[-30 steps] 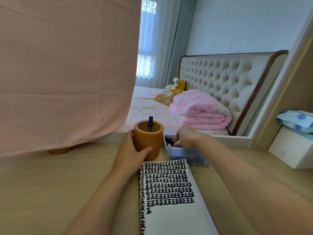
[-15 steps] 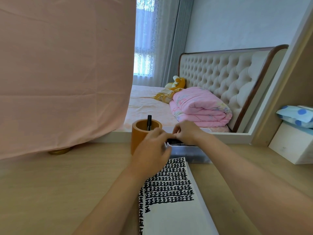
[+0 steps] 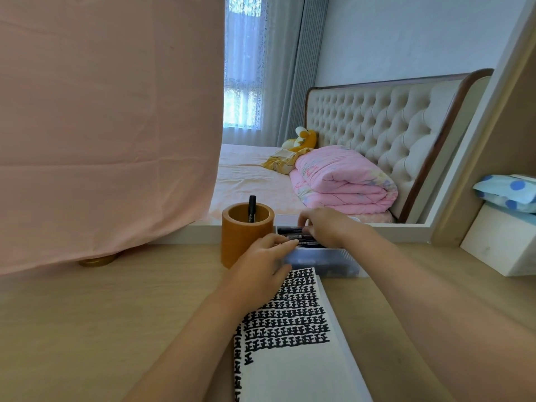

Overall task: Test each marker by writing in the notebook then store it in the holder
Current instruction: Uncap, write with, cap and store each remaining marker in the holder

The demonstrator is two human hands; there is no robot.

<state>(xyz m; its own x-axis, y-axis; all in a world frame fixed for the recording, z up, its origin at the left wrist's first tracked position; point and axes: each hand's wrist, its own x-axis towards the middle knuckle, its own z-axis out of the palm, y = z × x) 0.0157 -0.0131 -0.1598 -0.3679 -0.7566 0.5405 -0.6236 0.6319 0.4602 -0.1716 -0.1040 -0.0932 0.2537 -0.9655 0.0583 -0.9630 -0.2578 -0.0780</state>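
Note:
An orange cylindrical holder (image 3: 246, 239) stands on the desk with one black marker (image 3: 252, 208) upright in it. Right of it sits a clear plastic box (image 3: 327, 264) with several black markers (image 3: 293, 234) lying flat inside. My right hand (image 3: 326, 227) reaches into the box, its fingers curled over the markers; whether it grips one is hidden. My left hand (image 3: 261, 261) rests at the box's near left corner, fingers stretched out, tips touching the markers. The open notebook (image 3: 293, 361) lies in front of the box, its top half filled with rows of black marks.
A pink cloth (image 3: 107, 126) hangs over the desk's left rear, with a gold base (image 3: 97, 260) under it. A white box (image 3: 504, 242) sits on the right with a blue dotted pack (image 3: 507, 192) on top. A white ledge and a bed lie behind the desk.
My left hand has let go of the holder and moved right to the corner of the marker box. My right hand has stayed in the box.

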